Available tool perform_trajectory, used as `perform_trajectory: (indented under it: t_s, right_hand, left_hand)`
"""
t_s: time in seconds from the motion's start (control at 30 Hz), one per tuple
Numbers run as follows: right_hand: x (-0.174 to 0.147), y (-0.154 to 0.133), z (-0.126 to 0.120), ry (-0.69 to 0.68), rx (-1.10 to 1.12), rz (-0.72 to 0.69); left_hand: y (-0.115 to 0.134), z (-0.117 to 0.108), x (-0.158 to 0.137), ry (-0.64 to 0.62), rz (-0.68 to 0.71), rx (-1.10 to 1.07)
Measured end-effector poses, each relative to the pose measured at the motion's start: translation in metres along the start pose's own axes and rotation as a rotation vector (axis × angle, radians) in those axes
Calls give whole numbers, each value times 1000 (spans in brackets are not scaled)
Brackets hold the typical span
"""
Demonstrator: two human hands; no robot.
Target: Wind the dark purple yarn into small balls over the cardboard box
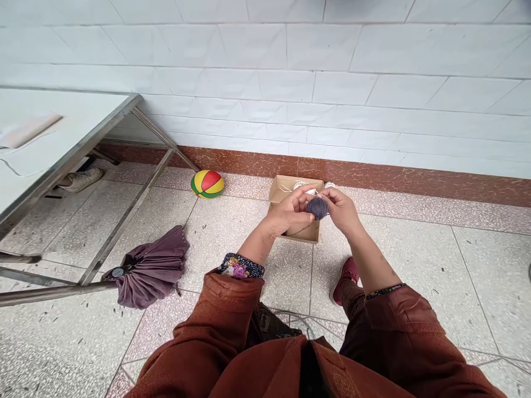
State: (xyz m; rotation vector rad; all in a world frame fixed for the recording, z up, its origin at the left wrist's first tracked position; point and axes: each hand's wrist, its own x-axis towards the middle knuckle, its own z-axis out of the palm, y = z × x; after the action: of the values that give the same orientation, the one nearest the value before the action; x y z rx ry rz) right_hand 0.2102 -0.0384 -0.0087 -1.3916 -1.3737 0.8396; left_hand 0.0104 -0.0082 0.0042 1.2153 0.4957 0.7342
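Note:
A small dark purple-grey ball of yarn (317, 208) is between my two hands, above a cardboard box on the floor. My left hand (288, 214) is closed around its left side, thumb underneath and fingers above. At the ball's upper right, my right hand (341, 210) has its fingertips pinched against it. A bit of white shows by those fingertips; whether it is a strand is too small to tell. The open cardboard box (305, 239) lies directly below, partly covered by my hands. White yarn (302, 186) sits at its far end.
A white roundish item (329, 185) is behind the box. Left of it lies a colourful ball (207, 184). A folded purple umbrella (155, 271) leans by the metal-framed table (74, 102). Beneath the table a person's shoe (85, 179) shows. The tiled wall (265, 121) stands ahead.

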Motion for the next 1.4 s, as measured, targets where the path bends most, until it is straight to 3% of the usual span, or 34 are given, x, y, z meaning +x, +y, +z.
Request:
perform_trajectory:
  t_s: [0.13,0.27,0.33,0.4,0.53,0.6,0.7,0.8,0.87,0.93,1.0,1.1,1.17,1.4]
  right_hand:
    - [-5,0,4,-110,-124,-25]
    - [-13,-16,4,-337,-17,-99]
    - [-14,-23,2,-322,61,-117]
    - [-11,-23,0,-214,103,-122]
    - [-2,-7,-2,-6,62,-49]
    - [0,1,0,7,16,3]
    - [-3,2,3,-94,-57,5]
    - [-9,-10,3,-285,-43,-58]
    - [-12,-18,1,-344,25,-90]
    - [-12,-22,-1,-283,88,-109]
    - [-9,-18,-3,-155,115,-108]
    - [-3,-5,-2,-3,75,-46]
    - [-1,4,0,9,24,4]
    - [-8,-3,4,-200,-118,-114]
  left_hand:
    - [-1,-6,3,209,-25,-36]
    - [-5,-13,6,462,-68,104]
    - [-5,-13,6,431,-84,236]
    - [-5,-11,4,309,-108,310]
    - [-2,-4,0,43,-93,173]
    - [0,-2,0,6,-51,75]
    - [1,-5,2,139,-11,40]
    - [-1,-11,6,353,-44,147]
    - [-4,-13,6,422,-82,239]
    - [-6,-14,5,383,-108,299]
    - [-5,-11,3,255,-122,301]
    - [1,-7,-1,20,-109,184]
    - [6,-5,-2,-34,-70,94]
    - [1,-12,5,345,1,82]
